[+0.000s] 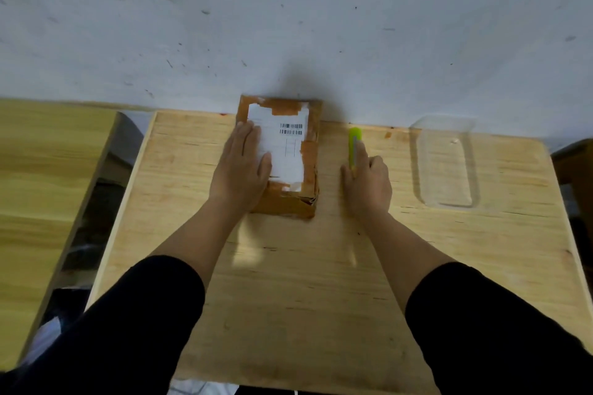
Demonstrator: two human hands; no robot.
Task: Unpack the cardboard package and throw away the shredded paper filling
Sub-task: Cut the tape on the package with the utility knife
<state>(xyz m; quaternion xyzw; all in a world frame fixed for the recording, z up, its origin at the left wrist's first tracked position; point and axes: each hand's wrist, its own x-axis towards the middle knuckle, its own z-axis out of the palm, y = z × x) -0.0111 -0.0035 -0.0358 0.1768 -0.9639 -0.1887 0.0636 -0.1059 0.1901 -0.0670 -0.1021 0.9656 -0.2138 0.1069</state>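
A brown cardboard package (pixel 288 199) lies closed at the far middle of the wooden table (pixel 288 282), sealed with brown tape and bearing a white barcode label. My left hand (pixel 242 167) rests flat on its left half, fingers spread. Just right of the box, my right hand (pixel 369 183) is curled around a lime-green utility knife (pixel 354 141), index finger laid along its top. The knife's tip points away from me and lies against the table. No shredded paper is visible.
A clear plastic tray (pixel 446 163) sits on the table to the right of the knife. A grey scuffed wall (pixel 288 26) rises directly behind the table. A second wooden surface (pixel 48 186) stands to the left across a dark gap.
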